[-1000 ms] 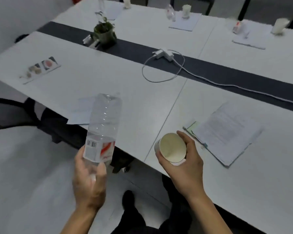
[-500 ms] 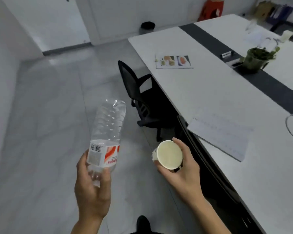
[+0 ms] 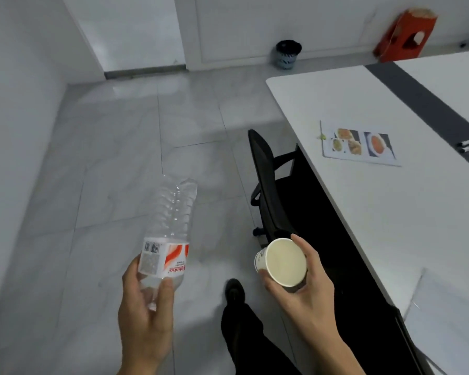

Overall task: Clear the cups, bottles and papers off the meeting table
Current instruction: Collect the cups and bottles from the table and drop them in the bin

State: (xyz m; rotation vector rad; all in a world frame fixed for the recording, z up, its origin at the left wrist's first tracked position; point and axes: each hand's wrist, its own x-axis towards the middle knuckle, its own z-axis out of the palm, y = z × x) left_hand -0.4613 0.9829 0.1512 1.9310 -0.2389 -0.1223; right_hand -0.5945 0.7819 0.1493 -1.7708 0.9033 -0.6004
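Bottle: we see a clear plastic bottle (image 3: pixel 171 231) with a red and white label, carried neck-down over the floor, its base pointing away from us.
Left hand: our left hand (image 3: pixel 144 312) is wrapped around the bottle's neck end, fingers curled shut on it, thumb along its right side.
Cup: a paper cup (image 3: pixel 282 262) is held tipped toward us, so we look straight into its pale inside.
Right hand: our right hand (image 3: pixel 306 290) grips the cup from below and the right, fingers closed round its wall.
Counter: the white counter (image 3: pixel 385 217) stands to our right, apart from both hands; a dark strip runs along it.
Papers: a sheet with food photos (image 3: pixel 359 143) lies flat on the counter; another white paper (image 3: pixel 450 315) lies at its near edge.
Chair: a black chair (image 3: pixel 266 182) is tucked against the counter.
Bin: a small dark bin (image 3: pixel 287 54) stands by the far wall.
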